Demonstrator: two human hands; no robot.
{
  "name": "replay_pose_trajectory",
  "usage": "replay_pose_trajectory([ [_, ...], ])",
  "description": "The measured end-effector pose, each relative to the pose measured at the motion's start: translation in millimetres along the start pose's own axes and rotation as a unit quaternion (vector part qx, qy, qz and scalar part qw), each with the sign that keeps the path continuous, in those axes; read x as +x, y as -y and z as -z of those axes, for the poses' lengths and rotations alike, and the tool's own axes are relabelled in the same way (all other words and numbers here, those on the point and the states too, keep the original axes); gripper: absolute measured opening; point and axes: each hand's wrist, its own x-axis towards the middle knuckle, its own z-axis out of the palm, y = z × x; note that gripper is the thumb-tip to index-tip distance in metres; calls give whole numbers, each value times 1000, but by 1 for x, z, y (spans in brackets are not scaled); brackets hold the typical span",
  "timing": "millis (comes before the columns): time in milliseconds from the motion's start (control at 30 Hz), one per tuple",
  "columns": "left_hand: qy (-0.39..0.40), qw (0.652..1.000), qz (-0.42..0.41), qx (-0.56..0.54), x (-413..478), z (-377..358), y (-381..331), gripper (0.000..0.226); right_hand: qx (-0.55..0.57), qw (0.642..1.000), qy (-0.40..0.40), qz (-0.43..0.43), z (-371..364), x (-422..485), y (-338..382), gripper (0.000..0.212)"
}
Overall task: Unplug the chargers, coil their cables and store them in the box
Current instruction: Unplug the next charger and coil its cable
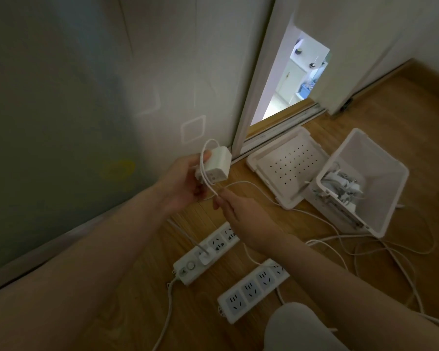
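My left hand (185, 182) grips a white charger block (217, 164) above the wooden floor, with a loop of its white cable (205, 158) wound over the block. Just right of it, my right hand (241, 216) pinches the same cable, which trails away to the right across the floor. A white box (380, 158) stands at the right and holds several coiled chargers (340, 186). Its perforated lid (289, 160) lies beside it on the left. One small white charger (206, 257) sits plugged into the upper power strip (205, 254).
A second power strip (254, 290) lies nearer to me with nothing plugged in. Loose white cables (365, 249) sprawl over the floor at the right. A wall runs along the left, and a sliding door track (284, 127) lies behind the lid. My knee (297, 328) shows at the bottom.
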Motion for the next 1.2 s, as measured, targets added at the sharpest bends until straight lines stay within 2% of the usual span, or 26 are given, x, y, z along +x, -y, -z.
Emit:
replay_pose_trajectory([
  [100, 88, 996, -15, 27, 1, 8, 2, 30, -51, 998, 32, -1, 6, 6, -11, 23],
  [167, 161, 978, -10, 135, 1, 17, -1, 35, -78, 996, 50, -12, 11, 13, -21, 24],
  [267, 204, 896, 20, 394, -5, 24, -12, 44, -101, 993, 37, -44, 12, 23, -39, 29],
  [333, 183, 835, 28, 519, -4, 26, -14, 53, -91, 993, 2, -69, 13, 29, -46, 36],
  [367, 156, 810, 19, 565, -2, 26, -14, 50, -87, 993, -24, -78, 15, 32, -46, 37],
  [433, 64, 776, -26, 627, 5, 29, -10, 42, -87, 990, -73, -81, 20, 36, -39, 37],
  [467, 9, 770, -52, 636, 10, 30, -8, 42, -84, 989, -94, -76, 22, 39, -33, 34],
  [533, -89, 784, -82, 609, 18, 31, -6, 44, -70, 987, -133, -56, 23, 41, -18, 30],
  [600, -147, 832, -89, 527, 28, 32, -3, 43, -55, 985, -162, -36, 20, 41, -3, 31],
  [667, -173, 890, -80, 414, 34, 31, -1, 40, -40, 984, -170, -22, 15, 38, 5, 32],
  [767, -191, 941, -52, 274, 36, 21, 3, 37, -25, 989, -148, -1, 2, 30, 8, 31],
  [900, -105, 990, -8, 95, 41, 6, 7, 30, -21, 993, -111, 25, -17, 20, -1, 26],
  [1033, -46, 998, -8, 39, 40, 0, 7, 31, -3, 994, -101, 28, -17, 18, -17, 24],
  [1133, -35, 999, -12, -15, 34, -6, 0, 30, -21, 996, -86, 34, -13, 20, -25, 26],
  [1200, 2, 1000, -24, -16, 29, -5, -4, 30, -37, 996, -75, 42, -8, 22, -29, 27],
])
